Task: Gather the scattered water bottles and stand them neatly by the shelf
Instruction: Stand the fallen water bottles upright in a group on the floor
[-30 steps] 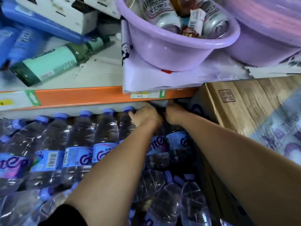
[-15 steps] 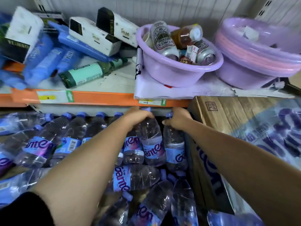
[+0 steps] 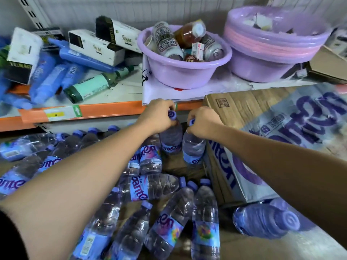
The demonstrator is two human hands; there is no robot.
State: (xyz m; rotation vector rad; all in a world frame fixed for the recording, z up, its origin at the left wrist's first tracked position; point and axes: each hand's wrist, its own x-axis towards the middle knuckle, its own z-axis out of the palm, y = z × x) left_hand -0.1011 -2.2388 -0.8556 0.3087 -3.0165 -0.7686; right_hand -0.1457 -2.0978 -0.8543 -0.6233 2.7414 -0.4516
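I hold two bottles, one per hand, both upright just below the orange shelf edge [image 3: 112, 109] and beside the carton [image 3: 244, 117]. My left hand [image 3: 159, 117] is pinched around the neck of the left bottle [image 3: 171, 139], fingers closed under its blue cap [image 3: 172, 115]. My right hand [image 3: 203, 122] is pinched the same way on the right bottle [image 3: 193, 149], which stands touching the carton's side.

Handling, as I judge it — the bottles look full and sealed, so each should be moderately heavy for its size. The thin clear walls will likely flex if squeezed at the middle, and the label band may be slick. The neck just under the cap is the stiffest part and the surest hold; it also keeps the bottle hanging plumb for setting down on its base.

Pose: both forearms reach forward and slightly inward, wrists bent down, knuckles up, hands near each other but apart.

Other bottles stand in a row [image 3: 90, 134] under the shelf edge to the left of the held pair. More lie loose on their sides [image 3: 169, 218] nearer to me than the carton — not yet stood up.
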